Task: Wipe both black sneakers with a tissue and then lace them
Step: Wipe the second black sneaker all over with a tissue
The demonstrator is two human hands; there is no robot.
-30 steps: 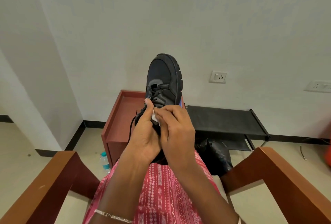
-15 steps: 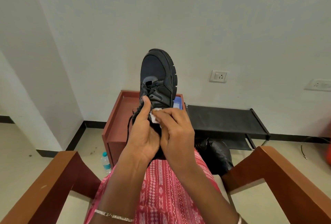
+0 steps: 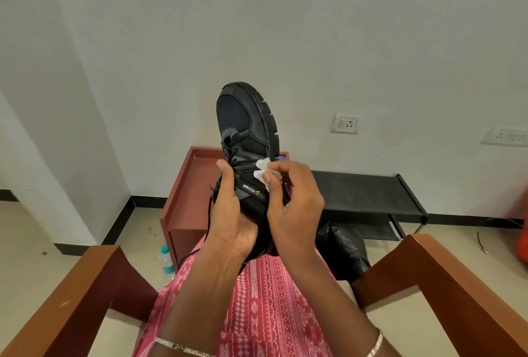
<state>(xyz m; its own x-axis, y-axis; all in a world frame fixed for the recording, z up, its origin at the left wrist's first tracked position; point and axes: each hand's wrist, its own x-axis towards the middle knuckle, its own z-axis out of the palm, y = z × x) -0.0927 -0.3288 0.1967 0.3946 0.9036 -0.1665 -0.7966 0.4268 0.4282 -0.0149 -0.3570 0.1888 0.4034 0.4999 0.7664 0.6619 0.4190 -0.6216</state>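
Note:
One black sneaker (image 3: 248,125) is held up in front of me, toe pointing up and away, its sole edge on the right. My left hand (image 3: 231,214) grips its heel end from the left, thumb up along the laces. My right hand (image 3: 294,199) pinches a small white tissue (image 3: 262,172) against the sneaker's side, near the tongue and its printed label. A loose black lace (image 3: 210,214) hangs down on the left. I see only this one sneaker.
A reddish-brown low table (image 3: 185,194) stands ahead, with a black rack (image 3: 368,196) to its right. A black bag (image 3: 343,251) lies under the rack. A water bottle (image 3: 166,262) stands on the floor. Wooden chair arms (image 3: 445,294) flank my lap.
The sneaker has tilted so its side and label face me. My right hand has slid the tissue from the laces toward the sneaker's right side.

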